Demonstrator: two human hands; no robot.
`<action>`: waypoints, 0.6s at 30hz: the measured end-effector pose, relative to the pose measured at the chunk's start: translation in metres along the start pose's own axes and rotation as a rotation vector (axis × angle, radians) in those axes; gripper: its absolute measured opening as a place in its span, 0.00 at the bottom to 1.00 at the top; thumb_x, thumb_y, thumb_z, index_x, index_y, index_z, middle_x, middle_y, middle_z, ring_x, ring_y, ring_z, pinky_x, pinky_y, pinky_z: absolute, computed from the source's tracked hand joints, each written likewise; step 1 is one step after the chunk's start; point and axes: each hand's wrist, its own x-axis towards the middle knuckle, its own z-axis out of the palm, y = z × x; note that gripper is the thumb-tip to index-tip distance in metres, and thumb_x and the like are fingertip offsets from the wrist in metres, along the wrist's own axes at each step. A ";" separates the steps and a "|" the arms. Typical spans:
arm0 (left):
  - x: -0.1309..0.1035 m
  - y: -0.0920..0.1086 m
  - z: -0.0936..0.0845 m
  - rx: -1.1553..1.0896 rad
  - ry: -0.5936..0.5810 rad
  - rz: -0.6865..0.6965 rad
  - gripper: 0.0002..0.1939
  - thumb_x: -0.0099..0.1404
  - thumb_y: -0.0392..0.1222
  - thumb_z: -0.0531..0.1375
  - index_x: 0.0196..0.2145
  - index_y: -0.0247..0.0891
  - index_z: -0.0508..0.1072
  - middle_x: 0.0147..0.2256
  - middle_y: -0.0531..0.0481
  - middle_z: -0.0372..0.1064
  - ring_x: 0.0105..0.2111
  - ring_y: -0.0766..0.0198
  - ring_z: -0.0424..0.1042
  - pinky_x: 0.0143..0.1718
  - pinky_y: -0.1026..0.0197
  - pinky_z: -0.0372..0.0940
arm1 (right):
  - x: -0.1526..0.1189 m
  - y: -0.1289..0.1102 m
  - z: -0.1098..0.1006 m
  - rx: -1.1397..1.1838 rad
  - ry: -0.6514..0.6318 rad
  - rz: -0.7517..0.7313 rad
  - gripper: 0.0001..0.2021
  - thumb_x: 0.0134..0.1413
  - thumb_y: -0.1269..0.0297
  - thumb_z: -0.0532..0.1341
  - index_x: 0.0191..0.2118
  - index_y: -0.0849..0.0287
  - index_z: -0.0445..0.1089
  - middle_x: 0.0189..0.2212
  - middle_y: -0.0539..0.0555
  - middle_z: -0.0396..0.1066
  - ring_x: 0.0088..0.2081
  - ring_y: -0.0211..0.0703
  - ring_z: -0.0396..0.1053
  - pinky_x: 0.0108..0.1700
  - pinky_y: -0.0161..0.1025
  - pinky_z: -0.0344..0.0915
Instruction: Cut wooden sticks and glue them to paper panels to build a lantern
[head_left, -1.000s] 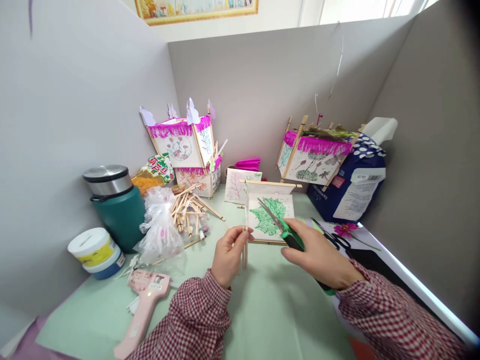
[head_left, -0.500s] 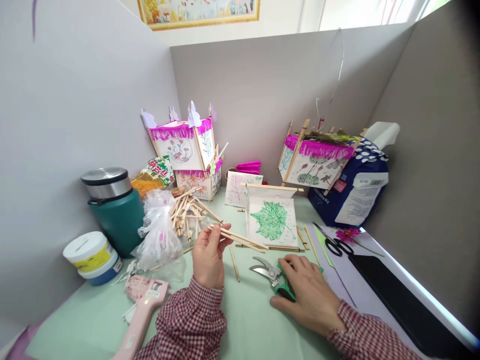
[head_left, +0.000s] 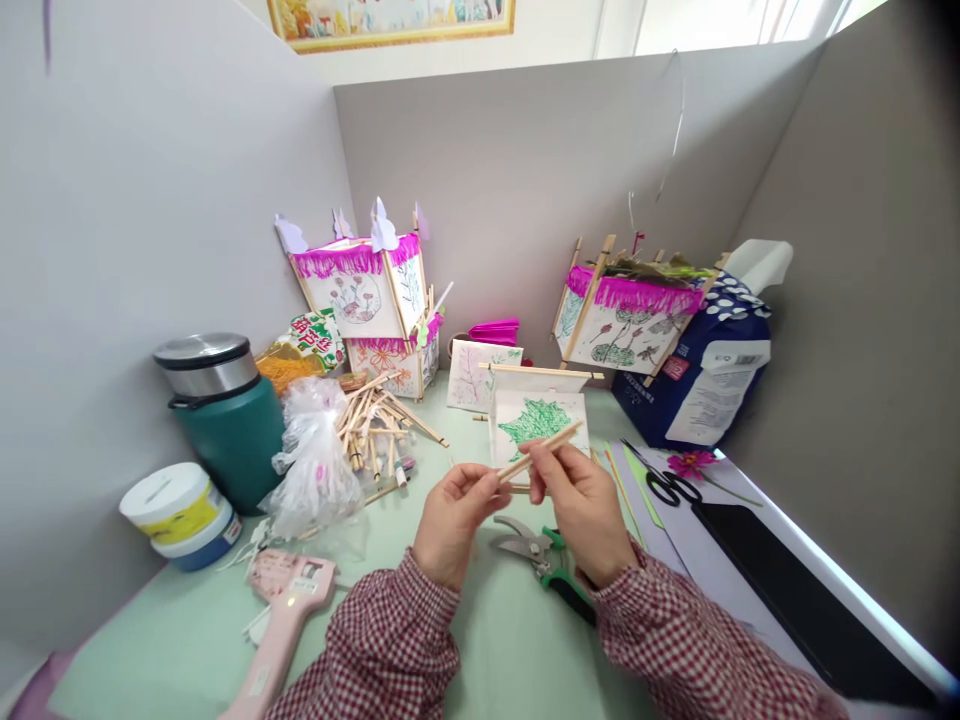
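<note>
Thin wooden sticks (head_left: 561, 436) lie together, slanting up to the right, between my two hands. My left hand (head_left: 459, 515) pinches their lower end, and my right hand (head_left: 581, 500) grips them further along with thumb and fingers. Below my right hand, green-handled pruning shears (head_left: 541, 560) rest on the table with their blades apart, partly covered by the wrist. Just behind the hands stands a paper panel with a green leaf print (head_left: 536, 415) in a stick frame; its lower part is hidden by my fingers.
A pile of sticks (head_left: 375, 425), a plastic bag (head_left: 315, 470), a green flask (head_left: 225, 430) and a pink glue gun (head_left: 289, 610) are at left. Decorated paper lanterns (head_left: 356, 295) stand behind. On the right are scissors (head_left: 667, 485), a black phone-like slab (head_left: 795, 590) and a blue package (head_left: 705, 370).
My right hand has left the pruning shears and moved up to take hold of the sticks. My left hand has shifted right, and the sticks now tilt upward to the right.
</note>
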 end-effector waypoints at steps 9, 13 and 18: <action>0.002 0.008 -0.010 0.495 0.034 0.352 0.14 0.60 0.44 0.56 0.42 0.37 0.73 0.41 0.47 0.72 0.41 0.62 0.69 0.42 0.62 0.63 | 0.006 0.028 0.011 -0.513 -0.323 -0.225 0.13 0.58 0.63 0.53 0.25 0.60 0.65 0.22 0.49 0.63 0.27 0.37 0.61 0.30 0.34 0.57; 0.002 0.005 -0.005 0.522 -0.055 0.366 0.14 0.60 0.42 0.56 0.44 0.38 0.73 0.44 0.47 0.72 0.44 0.60 0.69 0.48 0.60 0.62 | 0.005 0.038 0.011 -0.540 -0.376 -0.237 0.10 0.59 0.64 0.53 0.30 0.60 0.69 0.27 0.51 0.66 0.31 0.38 0.62 0.34 0.35 0.58; 0.006 0.002 -0.005 0.564 -0.035 0.356 0.13 0.60 0.43 0.57 0.41 0.37 0.74 0.38 0.45 0.73 0.40 0.60 0.71 0.45 0.58 0.64 | 0.004 0.045 0.011 -0.544 -0.477 -0.171 0.09 0.58 0.67 0.54 0.31 0.60 0.69 0.25 0.50 0.66 0.28 0.37 0.63 0.32 0.34 0.58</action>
